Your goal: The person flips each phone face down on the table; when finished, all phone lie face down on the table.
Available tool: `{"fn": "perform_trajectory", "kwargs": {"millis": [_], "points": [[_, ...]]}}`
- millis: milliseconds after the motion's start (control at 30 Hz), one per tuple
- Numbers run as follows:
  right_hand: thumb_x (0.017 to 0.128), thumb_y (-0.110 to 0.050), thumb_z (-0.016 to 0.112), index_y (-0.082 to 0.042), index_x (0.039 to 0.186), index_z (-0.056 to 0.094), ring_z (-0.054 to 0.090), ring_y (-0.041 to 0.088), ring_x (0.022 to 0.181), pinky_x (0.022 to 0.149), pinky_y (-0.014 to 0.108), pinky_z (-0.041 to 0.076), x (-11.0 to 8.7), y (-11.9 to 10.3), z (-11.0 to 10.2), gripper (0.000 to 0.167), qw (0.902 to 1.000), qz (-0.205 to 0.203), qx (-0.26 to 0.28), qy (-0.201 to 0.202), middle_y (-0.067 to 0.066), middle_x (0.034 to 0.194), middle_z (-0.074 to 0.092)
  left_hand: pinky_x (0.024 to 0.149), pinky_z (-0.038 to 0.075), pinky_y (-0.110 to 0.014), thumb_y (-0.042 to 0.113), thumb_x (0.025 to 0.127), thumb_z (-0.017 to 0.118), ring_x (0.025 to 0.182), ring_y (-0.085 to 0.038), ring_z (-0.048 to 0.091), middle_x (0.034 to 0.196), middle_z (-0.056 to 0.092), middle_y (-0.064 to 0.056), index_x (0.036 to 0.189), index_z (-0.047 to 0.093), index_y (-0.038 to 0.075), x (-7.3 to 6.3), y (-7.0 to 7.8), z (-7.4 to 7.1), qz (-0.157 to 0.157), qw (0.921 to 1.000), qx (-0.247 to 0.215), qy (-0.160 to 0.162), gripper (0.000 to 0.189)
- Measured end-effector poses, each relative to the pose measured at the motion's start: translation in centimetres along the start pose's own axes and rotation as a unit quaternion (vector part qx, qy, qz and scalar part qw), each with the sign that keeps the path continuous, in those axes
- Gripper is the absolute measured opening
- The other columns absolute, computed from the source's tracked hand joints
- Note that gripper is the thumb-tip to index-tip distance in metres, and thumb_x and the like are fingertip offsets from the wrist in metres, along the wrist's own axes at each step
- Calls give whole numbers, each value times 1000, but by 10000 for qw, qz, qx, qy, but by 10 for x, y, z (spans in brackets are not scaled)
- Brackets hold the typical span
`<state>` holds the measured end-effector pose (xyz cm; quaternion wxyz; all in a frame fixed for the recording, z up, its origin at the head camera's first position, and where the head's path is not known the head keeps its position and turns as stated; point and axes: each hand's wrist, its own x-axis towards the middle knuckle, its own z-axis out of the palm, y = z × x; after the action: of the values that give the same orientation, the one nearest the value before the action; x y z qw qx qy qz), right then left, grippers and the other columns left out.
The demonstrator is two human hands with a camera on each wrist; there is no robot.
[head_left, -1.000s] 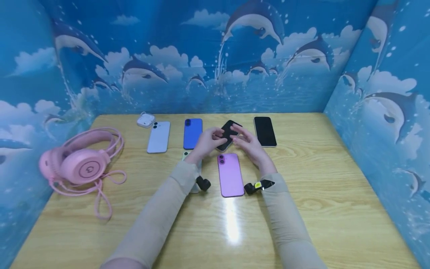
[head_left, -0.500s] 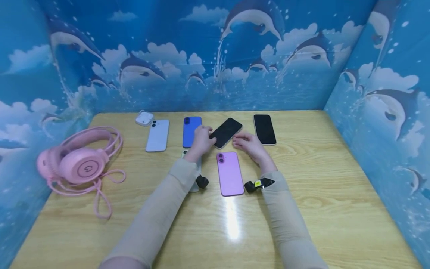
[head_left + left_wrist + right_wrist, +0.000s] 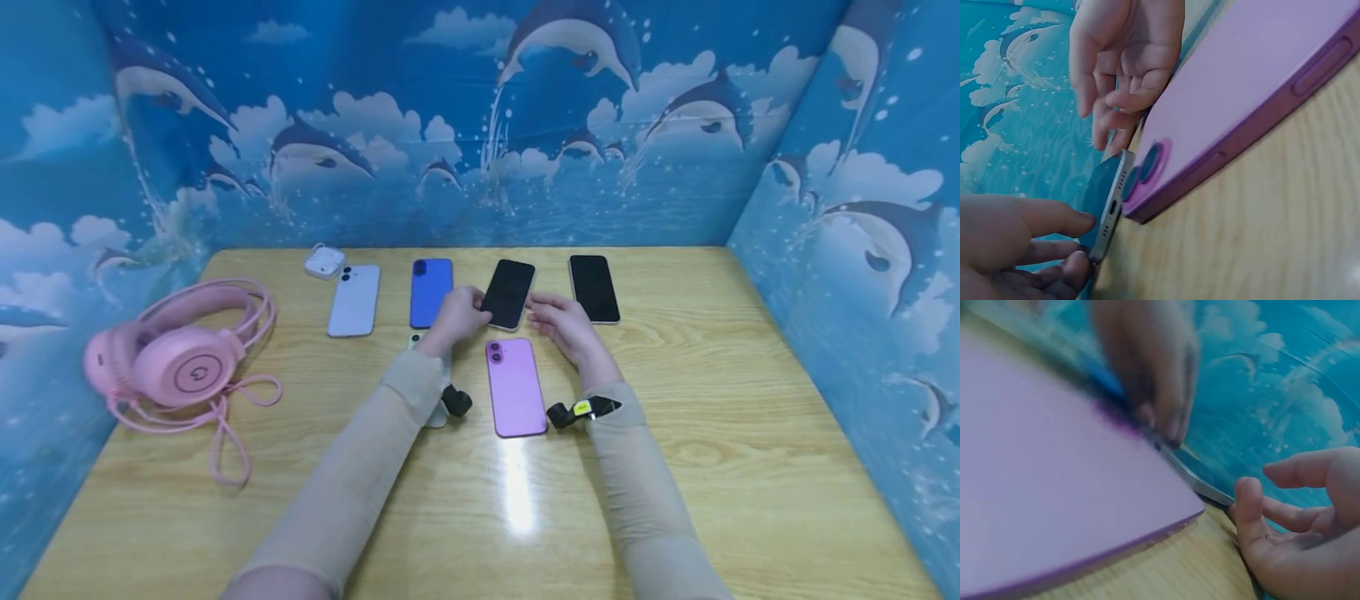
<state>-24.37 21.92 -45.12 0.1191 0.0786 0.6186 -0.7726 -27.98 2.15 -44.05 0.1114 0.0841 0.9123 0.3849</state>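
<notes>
A black-screened smartphone [image 3: 510, 293] lies face up at the middle back of the table, tilted slightly. My left hand [image 3: 457, 318] pinches its lower left corner; in the left wrist view, thumb and fingers [image 3: 1076, 265] meet at the silver edge [image 3: 1113, 209]. Close by its right edge is my right hand [image 3: 567, 328], fingers relaxed and partly bent. A fingertip [image 3: 1249, 490] there comes up to the phone's corner, apparently touching it. Just in front lies a pink smartphone [image 3: 516, 388], back up. A pale phone [image 3: 437, 415] is mostly hidden under my left forearm.
Along the back stand out a blue phone [image 3: 431, 293], a white phone [image 3: 354, 302], another black-screened phone [image 3: 595, 289] and a white earbud case [image 3: 325, 262]. Pink headphones [image 3: 187, 367] with a looped cable occupy the left. Dolphin-printed cloth [image 3: 480, 125] walls the table [image 3: 712, 467].
The black-screened phone has turned from a strong slant to nearly straight. My left hand has shifted onto its lower left corner; the right hand has drawn back from over it to its right side.
</notes>
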Motion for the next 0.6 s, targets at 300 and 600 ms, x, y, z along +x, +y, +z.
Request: {"fn": "perform_trajectory", "kwargs": {"millis": [300, 600], "points": [[96, -8, 55, 0, 149, 21, 51, 9, 79, 66, 15, 46, 0, -1, -2, 64, 9987, 218, 460, 76, 18, 139, 42, 93, 49, -37, 11, 87, 69, 107, -26, 57, 113, 62, -15, 128, 55, -4, 0, -1, 7, -28, 9997, -237, 80, 46], [96, -1, 52, 1, 147, 28, 47, 8, 73, 60, 17, 38, -3, -3, 2, 56, 9950, 43, 994, -97, 6, 119, 49, 91, 49, -35, 18, 88, 69, 105, -24, 57, 113, 62, -14, 129, 55, -2, 0, 0, 9, -115, 9986, -521, -72, 48]]}}
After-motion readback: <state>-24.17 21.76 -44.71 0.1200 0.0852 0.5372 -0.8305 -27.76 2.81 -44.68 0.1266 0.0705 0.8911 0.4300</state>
